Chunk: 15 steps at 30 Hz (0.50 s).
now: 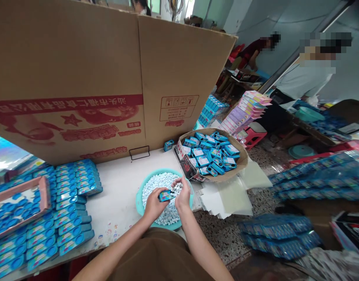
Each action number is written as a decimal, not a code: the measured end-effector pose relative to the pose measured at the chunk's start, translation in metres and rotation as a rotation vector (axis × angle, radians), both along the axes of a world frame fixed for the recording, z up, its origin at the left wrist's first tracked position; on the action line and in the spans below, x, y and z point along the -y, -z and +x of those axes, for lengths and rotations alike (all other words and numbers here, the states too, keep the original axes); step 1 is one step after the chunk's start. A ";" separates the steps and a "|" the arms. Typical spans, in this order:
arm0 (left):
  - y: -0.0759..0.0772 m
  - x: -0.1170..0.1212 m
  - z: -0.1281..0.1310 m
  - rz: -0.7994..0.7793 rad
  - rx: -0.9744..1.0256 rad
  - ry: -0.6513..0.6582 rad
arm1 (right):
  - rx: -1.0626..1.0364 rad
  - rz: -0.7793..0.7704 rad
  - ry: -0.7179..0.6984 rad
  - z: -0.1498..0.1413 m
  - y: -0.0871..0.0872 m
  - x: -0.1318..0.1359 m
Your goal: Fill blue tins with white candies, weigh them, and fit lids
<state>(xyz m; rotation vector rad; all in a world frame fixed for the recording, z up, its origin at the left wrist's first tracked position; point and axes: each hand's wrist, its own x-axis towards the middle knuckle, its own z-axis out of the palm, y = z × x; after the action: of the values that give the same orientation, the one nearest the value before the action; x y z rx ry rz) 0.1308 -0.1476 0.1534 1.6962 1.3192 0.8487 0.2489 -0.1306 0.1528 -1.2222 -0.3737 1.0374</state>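
Observation:
My left hand (155, 204) is closed around a small blue candy box (164, 196), tilted with its end toward the other hand. Cupped beside it, my right hand (182, 194) holds a heap of small white candies (177, 189) against the end of the box. Both hands are above a turquoise basin (140, 208) filled with the same pale candies. To the right of the basin, a cardboard tray (240, 166) holds many more blue boxes, several showing a dark round hole at one end.
Rows of blue boxes (70, 210) cover the left of the white table (118, 187), with a pink tray (41, 195) of blue pieces on top. A large cardboard carton (103, 70) stands behind. Clear plastic bags (235, 195) overhang the right edge. Other people are in the background.

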 end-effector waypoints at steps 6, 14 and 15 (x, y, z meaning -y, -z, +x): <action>0.004 0.001 0.006 0.017 -0.010 0.018 | -0.003 0.008 0.037 0.001 -0.008 0.005; 0.000 0.001 0.009 0.005 0.016 -0.005 | -0.051 0.000 -0.002 0.002 -0.021 0.003; 0.000 0.001 0.009 0.029 0.002 0.015 | -0.048 0.005 -0.001 0.002 -0.022 0.003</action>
<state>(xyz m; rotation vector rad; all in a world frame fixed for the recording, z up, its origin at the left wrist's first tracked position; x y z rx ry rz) 0.1396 -0.1485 0.1536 1.7254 1.2973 0.8644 0.2511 -0.1340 0.1744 -1.1911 -0.3392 1.0640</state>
